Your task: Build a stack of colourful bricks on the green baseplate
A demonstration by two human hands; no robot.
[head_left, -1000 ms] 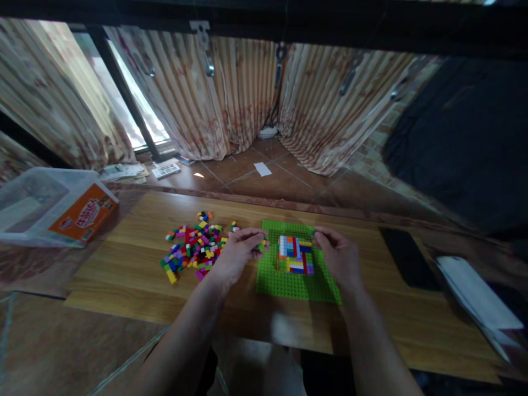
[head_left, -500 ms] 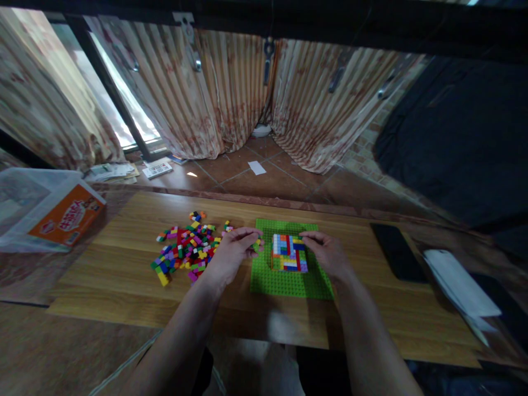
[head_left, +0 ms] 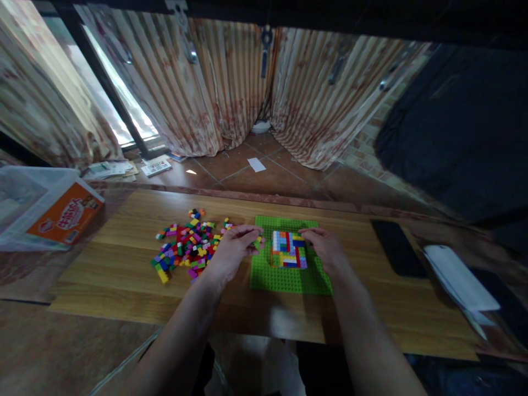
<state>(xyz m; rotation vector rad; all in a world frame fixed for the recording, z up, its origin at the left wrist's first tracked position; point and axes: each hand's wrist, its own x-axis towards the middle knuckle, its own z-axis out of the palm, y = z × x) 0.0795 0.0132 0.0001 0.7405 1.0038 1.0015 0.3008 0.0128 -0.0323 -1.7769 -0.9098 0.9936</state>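
Note:
A multicoloured block of toy bricks (head_left: 287, 250) is built up on the green baseplate (head_left: 264, 281) in front of me. My left hand (head_left: 240, 242) is closed just left of the block, with small yellowish building bricks (head_left: 258, 241) showing at its fingertips. At the block's far right corner, the fingers of my right hand (head_left: 324, 247) are pinched together and touch or nearly touch its top. Whatever lies between those right fingertips is too small to make out. Loose bricks (head_left: 185, 242) in many colours lie heaped to the left of my left hand.
A clear plastic tub (head_left: 53, 212) with an orange label stands at the left. On the right of the wooden table (head_left: 358, 308) lie a black phone-like slab (head_left: 399, 248) and a white flat object (head_left: 460, 278). Papers (head_left: 111, 170) lie beyond the table, before the curtains.
My right hand has moved slightly left, its fingertips now closer over the block's far right corner. My left hand stays almost in place. The whole view has shifted slightly.

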